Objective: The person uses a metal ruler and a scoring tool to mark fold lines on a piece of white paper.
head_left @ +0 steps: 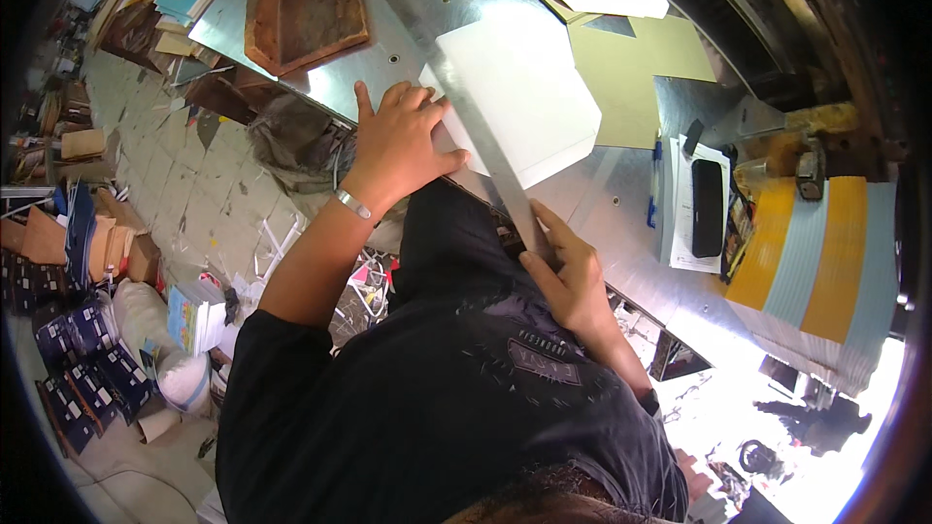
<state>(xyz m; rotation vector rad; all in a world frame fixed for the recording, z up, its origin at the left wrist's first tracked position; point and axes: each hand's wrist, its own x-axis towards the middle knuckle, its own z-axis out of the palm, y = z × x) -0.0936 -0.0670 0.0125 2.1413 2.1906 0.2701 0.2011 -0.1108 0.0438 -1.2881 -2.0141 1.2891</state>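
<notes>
A long steel ruler (478, 123) runs slantwise across a white sheet of paper (534, 87) on the metal tabletop. Its near end sticks out past the table's edge, where my right hand (575, 283) grips it between thumb and fingers. My left hand (400, 144) rests at the paper's left side, fingers spread and tips against the sheet beside the ruler. Whether the paper is one sheet or a thin stack I cannot tell.
A wooden frame with a handle (309, 15) lies at the table's far left. Greenish-grey card (616, 87) sits right of the paper. Further right are a black phone (708, 209) on papers and a tall stack of yellow and pale-blue sheets (815, 262). Cluttered boxes (92, 359) fill the left floor.
</notes>
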